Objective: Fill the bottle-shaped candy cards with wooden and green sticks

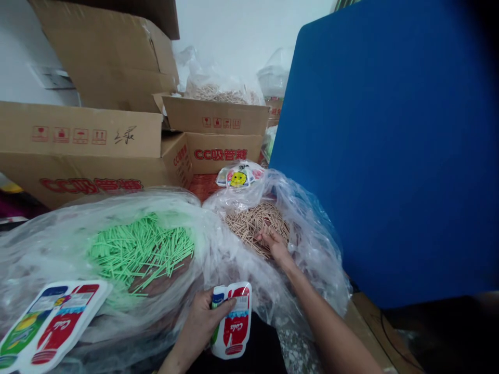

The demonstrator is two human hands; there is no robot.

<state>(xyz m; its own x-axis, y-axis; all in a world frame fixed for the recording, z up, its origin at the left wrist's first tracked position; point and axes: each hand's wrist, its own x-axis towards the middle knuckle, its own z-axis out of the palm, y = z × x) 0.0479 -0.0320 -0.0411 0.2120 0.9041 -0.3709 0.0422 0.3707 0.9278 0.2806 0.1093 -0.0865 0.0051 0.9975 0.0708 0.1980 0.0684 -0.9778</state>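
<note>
Just right of the fingers on your right hand, the bunched clear bag stands in your way, the blue panel beyond it. Over the brown sticks, those fingers have open air above. Leftward, a low plastic fold rises before the green sticks; farther ahead, the carton blocks you.

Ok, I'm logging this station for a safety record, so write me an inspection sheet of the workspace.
Surface: reddish tabletop, mostly covered.
Job's things: green sticks and tan sticks in clear plastic bags; another Cola packet front left.
Clutter: printed packets behind the bags.
Hands: left hand holds a Cola-printed packet; right hand in the tan sticks, grip unclear.
Cables: thin dark cord-like line, lower right.
Surroundings: cardboard boxes, blue panel, white wall.
</note>
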